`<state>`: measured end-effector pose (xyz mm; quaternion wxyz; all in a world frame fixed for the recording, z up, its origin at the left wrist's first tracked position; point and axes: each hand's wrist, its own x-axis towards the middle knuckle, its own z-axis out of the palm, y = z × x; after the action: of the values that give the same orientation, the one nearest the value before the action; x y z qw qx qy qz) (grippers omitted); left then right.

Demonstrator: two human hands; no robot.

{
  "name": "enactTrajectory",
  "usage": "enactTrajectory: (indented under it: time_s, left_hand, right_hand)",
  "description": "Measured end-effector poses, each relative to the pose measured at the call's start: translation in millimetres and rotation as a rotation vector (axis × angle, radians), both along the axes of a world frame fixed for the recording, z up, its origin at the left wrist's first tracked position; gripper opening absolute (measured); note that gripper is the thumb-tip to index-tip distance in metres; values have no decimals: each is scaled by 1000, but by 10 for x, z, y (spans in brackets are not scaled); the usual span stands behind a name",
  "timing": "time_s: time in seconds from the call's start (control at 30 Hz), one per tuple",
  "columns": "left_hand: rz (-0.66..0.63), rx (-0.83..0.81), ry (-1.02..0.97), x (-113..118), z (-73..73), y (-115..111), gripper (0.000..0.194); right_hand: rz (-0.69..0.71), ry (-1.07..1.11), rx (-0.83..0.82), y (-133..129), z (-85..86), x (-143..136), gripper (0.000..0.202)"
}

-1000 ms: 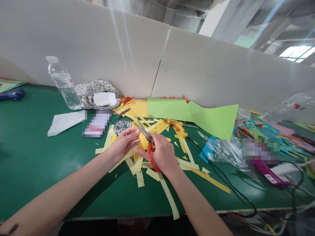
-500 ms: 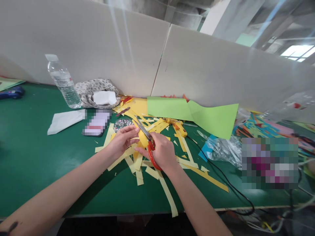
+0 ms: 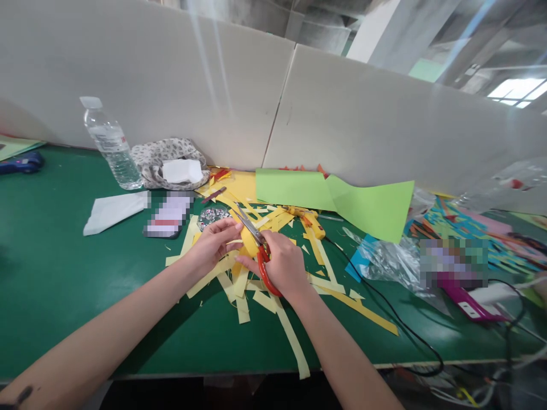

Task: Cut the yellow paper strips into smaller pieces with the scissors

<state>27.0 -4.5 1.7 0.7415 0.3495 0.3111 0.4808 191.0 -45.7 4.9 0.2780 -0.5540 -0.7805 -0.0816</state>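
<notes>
My right hand [image 3: 284, 265] is closed round the red handles of a pair of scissors [image 3: 265, 275], whose metal blades point up and to the left. Pinched in my left hand [image 3: 216, 242] is a piece of yellow paper [image 3: 248, 244], lying against the blades. How far the blades are apart is hard to make out. Beneath both hands lies a heap of cut yellow paper strips [image 3: 241, 307], some pale and some deeper yellow. A round clear dish of small shiny pieces [image 3: 213, 216] sits just beyond my left hand.
On the green table [image 3: 128, 319] stand a water bottle [image 3: 111, 148] and a patterned cloth pouch [image 3: 171, 154]. A phone [image 3: 169, 215] lies nearby. Behind the strips are a yellow glue gun [image 3: 314, 224] with a black cord and green paper [image 3: 367, 205]. A magenta power strip [image 3: 470, 304] lies right.
</notes>
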Motion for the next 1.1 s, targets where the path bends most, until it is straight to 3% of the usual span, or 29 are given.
enactTrajectory:
  time_s: [0.67,1.1]
  left_hand:
    - [1,15,-27,-1,3,29,18]
    - [135,82,-13,-5,17,24,18]
  right_hand:
    - [47,38,39,9,-3,14,47]
    - [25,38,43,17,-39,5,51]
